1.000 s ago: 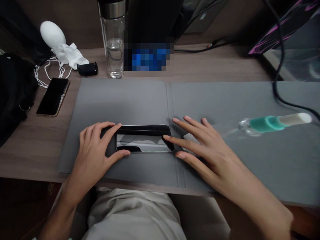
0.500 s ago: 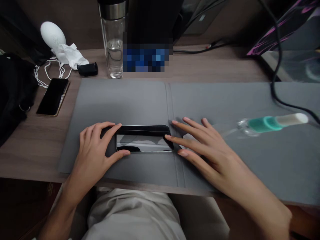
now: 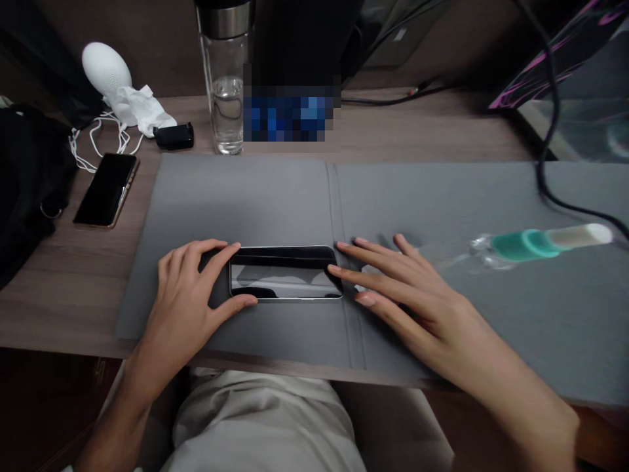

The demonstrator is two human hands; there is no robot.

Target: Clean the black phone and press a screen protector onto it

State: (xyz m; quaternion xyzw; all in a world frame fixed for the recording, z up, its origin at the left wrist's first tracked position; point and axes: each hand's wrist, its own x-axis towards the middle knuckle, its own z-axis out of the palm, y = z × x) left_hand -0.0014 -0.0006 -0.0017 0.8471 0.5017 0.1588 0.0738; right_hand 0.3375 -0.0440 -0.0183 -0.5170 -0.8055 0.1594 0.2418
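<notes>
A smartphone (image 3: pixel 285 282) with a dark, reflective screen lies flat, long side across, on the grey desk mat (image 3: pixel 246 196). My left hand (image 3: pixel 184 298) pinches its left end, the thumb along the near edge and the index finger at the far corner. Spread out over the mat is my right hand (image 3: pixel 413 288), open, its index fingertip at the phone's right edge. Under that hand's fingers a small pale piece (image 3: pixel 369 270) partly shows; its kind is hidden. Farther right, a clear bottle with a teal section and a whitish end (image 3: pixel 528 246) lies on its side.
A second phone (image 3: pixel 107 190) lies on the desk at left, near white cables, crumpled tissue (image 3: pixel 147 111), a black case-like object (image 3: pixel 174 136) and a white oval device (image 3: pixel 105 69). Behind the mat stands a water bottle (image 3: pixel 227 98). A black cable (image 3: pixel 545 170) crosses the mat's right side.
My right hand has shifted very slightly right, its fingertips a little farther off the phone's face. The left hand keeps its pinch, and the phone stays in place.
</notes>
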